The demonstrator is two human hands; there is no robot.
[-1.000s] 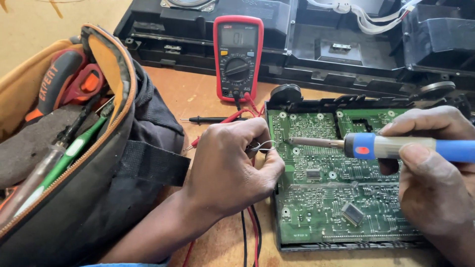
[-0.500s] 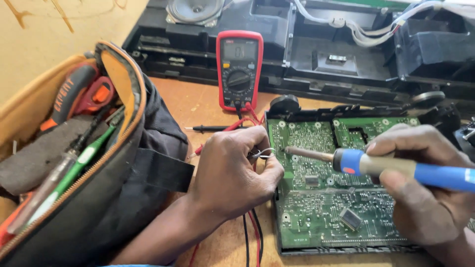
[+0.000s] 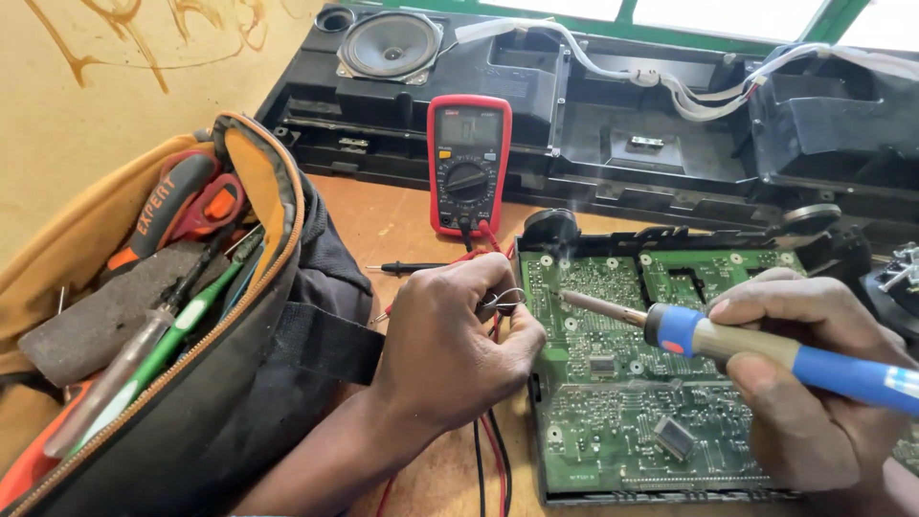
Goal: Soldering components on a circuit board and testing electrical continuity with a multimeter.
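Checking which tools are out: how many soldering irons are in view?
1: the blue-handled soldering iron in the right hand, tip over the green circuit board. The tool bag may hide others.

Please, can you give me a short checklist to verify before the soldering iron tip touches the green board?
1. Right hand grips the soldering iron firmly on its handle: ok.
2. Iron tip hangs over the green circuit board, clear of fingers: ok.
3. Left hand holds the thin solder wire near the tip: ok.
4. Tip hot enough: cannot tell, though a faint wisp of smoke shows above it.
5. Red and black multimeter leads run under the left hand, close to the board edge: not ok.
6. Multimeter stands away from the iron: ok.
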